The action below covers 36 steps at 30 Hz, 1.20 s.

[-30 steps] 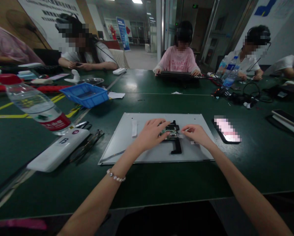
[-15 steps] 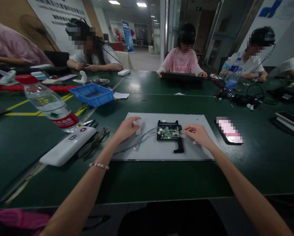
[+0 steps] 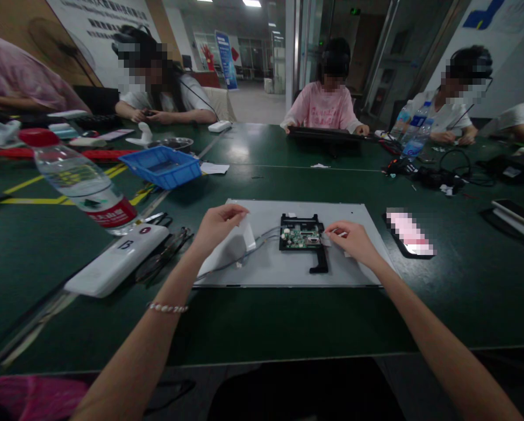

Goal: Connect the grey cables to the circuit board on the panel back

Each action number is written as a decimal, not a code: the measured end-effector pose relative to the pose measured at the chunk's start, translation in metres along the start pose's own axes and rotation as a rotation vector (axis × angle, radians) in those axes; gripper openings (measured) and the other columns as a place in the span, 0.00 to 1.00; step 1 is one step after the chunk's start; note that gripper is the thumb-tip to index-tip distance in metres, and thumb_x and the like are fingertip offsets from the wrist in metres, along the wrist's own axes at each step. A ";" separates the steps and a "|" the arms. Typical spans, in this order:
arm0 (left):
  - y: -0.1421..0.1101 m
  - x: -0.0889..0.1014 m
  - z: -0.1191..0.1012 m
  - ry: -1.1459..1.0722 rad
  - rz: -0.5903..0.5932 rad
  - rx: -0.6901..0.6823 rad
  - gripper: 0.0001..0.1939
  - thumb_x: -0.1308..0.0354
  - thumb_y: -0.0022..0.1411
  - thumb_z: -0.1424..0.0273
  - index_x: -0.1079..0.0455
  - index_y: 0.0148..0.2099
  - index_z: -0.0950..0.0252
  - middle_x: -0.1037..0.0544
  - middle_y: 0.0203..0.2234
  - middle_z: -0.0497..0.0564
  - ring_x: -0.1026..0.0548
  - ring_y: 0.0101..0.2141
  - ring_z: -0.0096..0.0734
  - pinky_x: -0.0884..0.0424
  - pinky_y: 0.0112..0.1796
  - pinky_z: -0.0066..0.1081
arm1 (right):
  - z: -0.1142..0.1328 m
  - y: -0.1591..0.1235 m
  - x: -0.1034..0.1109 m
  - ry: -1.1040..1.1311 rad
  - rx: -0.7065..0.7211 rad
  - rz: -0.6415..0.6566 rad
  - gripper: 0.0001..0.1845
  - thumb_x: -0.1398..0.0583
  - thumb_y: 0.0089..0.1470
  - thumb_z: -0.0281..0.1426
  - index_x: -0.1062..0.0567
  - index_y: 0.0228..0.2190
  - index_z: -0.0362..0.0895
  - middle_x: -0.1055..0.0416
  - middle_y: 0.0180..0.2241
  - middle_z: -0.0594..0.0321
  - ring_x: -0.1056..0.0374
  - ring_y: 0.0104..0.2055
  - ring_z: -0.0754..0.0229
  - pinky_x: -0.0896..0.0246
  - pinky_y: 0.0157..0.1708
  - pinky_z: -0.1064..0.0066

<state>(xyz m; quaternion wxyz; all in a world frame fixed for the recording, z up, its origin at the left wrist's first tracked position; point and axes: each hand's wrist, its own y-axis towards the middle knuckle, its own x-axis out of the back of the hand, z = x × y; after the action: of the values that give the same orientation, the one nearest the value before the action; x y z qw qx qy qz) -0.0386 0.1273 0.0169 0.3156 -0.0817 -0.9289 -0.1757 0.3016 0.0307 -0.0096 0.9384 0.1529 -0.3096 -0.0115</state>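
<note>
A flat pale grey panel (image 3: 266, 275) lies before me, with a green circuit board (image 3: 301, 238) in a black plastic bracket (image 3: 319, 260) on its middle. Grey cables (image 3: 262, 241) run left from the board. My left hand (image 3: 220, 228) pinches the upper end of a white adhesive strip (image 3: 248, 235), which slants up from the panel's left part. Beside the bracket's right edge, my right hand (image 3: 352, 240) is closed, thumb against fingers. A small pale thing shows at its fingertips, too small to name.
Left of the panel are a white power bank (image 3: 117, 260), glasses (image 3: 163, 257), a water bottle (image 3: 86, 187) and a blue bin (image 3: 161, 166). A phone (image 3: 409, 234) lies to the right. Several people sit around the green table (image 3: 306, 327), one holding a dark panel (image 3: 327, 135).
My left hand moved left from the circuit board to the white strip, closed on its end and raised it. My right hand stayed by the bracket.
</note>
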 end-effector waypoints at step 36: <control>-0.011 0.001 0.002 0.286 0.524 -0.299 0.14 0.47 0.55 0.63 0.34 0.43 0.64 0.30 0.39 0.52 0.31 0.40 0.36 0.34 0.44 0.34 | 0.102 0.011 -0.102 -0.549 0.755 0.450 0.21 0.46 0.59 0.38 0.30 0.47 0.35 0.31 0.51 0.47 0.36 0.54 0.52 0.44 0.55 0.60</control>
<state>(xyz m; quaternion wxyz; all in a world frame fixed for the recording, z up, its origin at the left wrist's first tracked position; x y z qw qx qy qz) -0.0432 0.1180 0.0125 0.4618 -0.3378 -0.7865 -0.2324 0.1587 0.0244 0.0120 0.6814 0.4019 -0.5521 0.2634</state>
